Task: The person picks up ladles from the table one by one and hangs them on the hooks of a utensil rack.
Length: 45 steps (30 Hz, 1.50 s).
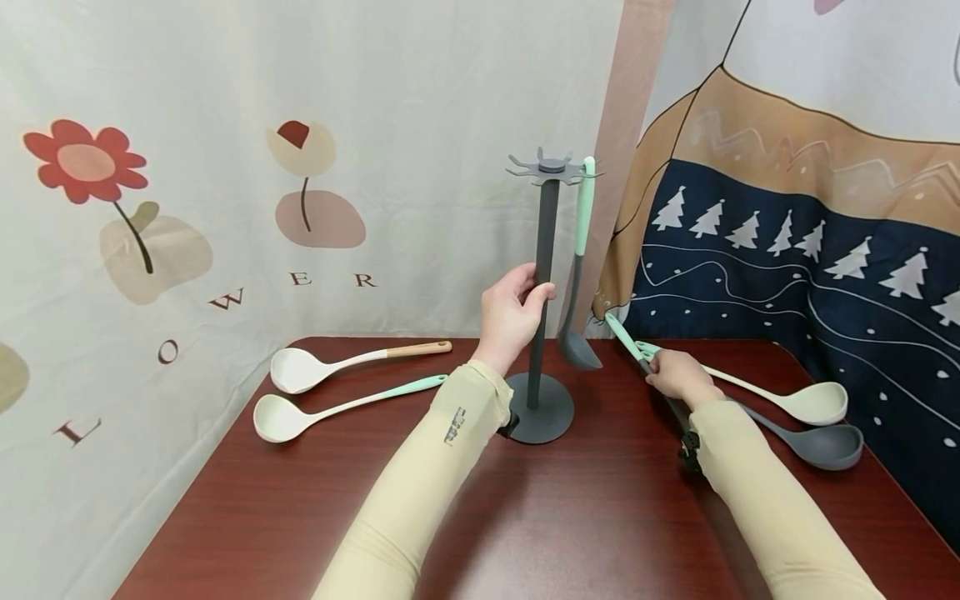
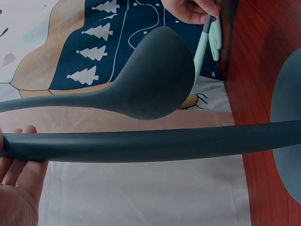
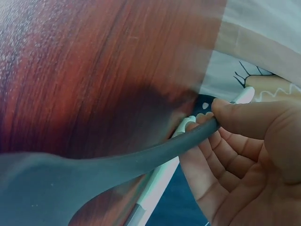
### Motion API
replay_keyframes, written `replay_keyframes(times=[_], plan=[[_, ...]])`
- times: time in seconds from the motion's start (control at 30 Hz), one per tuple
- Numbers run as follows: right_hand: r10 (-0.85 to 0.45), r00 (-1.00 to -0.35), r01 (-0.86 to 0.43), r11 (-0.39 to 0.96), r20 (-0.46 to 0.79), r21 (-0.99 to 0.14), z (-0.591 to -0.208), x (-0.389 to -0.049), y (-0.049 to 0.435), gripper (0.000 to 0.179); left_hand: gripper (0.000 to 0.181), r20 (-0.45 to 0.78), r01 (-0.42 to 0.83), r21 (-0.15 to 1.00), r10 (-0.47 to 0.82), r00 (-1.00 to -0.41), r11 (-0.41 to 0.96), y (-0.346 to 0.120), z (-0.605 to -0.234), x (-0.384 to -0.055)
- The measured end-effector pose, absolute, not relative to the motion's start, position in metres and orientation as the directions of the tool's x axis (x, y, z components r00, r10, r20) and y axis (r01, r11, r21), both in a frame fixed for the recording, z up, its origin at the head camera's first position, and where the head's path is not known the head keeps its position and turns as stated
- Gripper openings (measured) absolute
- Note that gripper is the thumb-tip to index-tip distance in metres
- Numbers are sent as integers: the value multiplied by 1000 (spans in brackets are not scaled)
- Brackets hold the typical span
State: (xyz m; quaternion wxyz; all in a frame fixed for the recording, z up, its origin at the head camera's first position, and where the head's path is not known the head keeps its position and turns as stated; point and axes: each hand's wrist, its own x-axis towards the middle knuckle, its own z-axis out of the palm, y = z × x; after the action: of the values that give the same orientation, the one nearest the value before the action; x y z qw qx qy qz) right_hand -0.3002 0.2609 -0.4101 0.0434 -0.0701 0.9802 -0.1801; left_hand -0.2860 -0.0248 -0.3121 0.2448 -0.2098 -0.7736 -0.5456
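Note:
My left hand (image 1: 516,315) grips the dark grey post (image 1: 545,242) of a utensil stand, thumb in front and fingers behind. From the stand's hooked top hangs a grey ladle (image 1: 579,350) with a mint handle, bowl downward. At the right, my right hand (image 1: 678,379) pinches the grey shaft of a utensil (image 3: 155,155) between thumb and fingers. This utensil's mint handle (image 1: 624,337) points away toward the back wall, and its broad grey head is cut off in the right wrist view. Beside that hand lie a white ladle (image 1: 821,403) and another grey ladle (image 1: 828,447).
On the left of the red-brown table (image 1: 300,517) lie a white ladle with a wooden handle (image 1: 296,370) and a white ladle with a mint handle (image 1: 281,418). The stand's round base (image 1: 551,421) rests near the back edge, before a printed curtain (image 1: 420,167).

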Motion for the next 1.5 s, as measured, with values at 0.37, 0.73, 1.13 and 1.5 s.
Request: replay_keyframes(times=[0.37,0.73,1.13,1.5], plan=[[-157,-988,-146,901,8,-408,-404,-296,260,17,15,604,588,744,56,-795,319,-25,-312,-286],[-132,-990,-136,881,41,-453,-402,-295,264,14,15,598,585,751,59,-799,308,-25,-312,-287],[-106,-986,-157,856,130,-493,-401,-288,262,17,16,595,580,753,54,-802,309,-23,-311,-285],[-85,-966,-205,824,242,-529,-396,-280,258,17,16,602,584,744,54,-797,324,-24,-312,-286]])
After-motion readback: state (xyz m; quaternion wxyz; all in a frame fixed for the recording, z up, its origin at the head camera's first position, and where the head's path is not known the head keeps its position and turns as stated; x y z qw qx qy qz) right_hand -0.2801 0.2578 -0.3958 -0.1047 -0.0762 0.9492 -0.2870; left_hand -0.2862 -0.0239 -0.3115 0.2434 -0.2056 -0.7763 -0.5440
